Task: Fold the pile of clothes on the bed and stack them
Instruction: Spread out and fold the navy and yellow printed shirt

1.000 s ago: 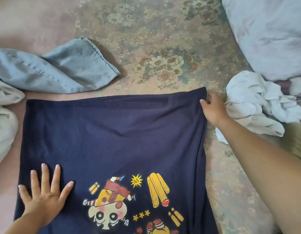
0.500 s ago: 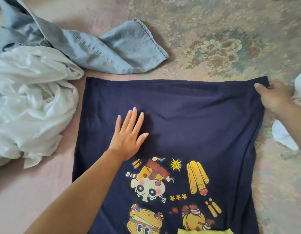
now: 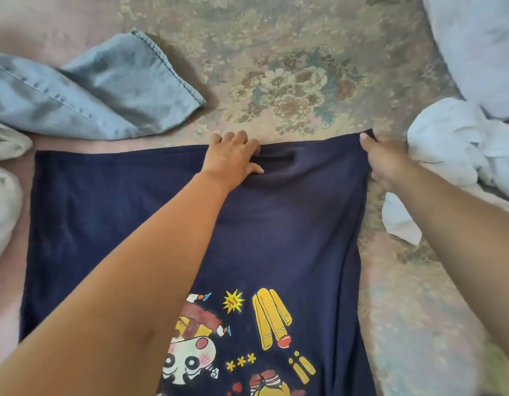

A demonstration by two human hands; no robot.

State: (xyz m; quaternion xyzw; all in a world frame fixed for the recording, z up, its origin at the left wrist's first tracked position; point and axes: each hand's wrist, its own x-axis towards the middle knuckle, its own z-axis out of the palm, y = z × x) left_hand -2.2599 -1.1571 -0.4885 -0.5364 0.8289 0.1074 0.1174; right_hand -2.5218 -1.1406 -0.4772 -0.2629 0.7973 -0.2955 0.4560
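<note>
i see the navy t-shirt (image 3: 276, 224) spread flat on the floral bed cover (image 3: 276, 67). my left hand (image 3: 233, 158) grips its far hem with curled fingers, and my right hand (image 3: 387, 164) pinches the far right corner, beside a crumpled white garment (image 3: 453, 150).

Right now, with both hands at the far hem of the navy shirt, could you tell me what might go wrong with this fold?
1. The left hand grips the hem near its middle, where the navy shirt is puckered; a fold made here could trap that crease.
2. The right hand holds the corner against the white garment, which might get dragged along.
3. The jeans lie close beyond the hem and could snag.
</note>
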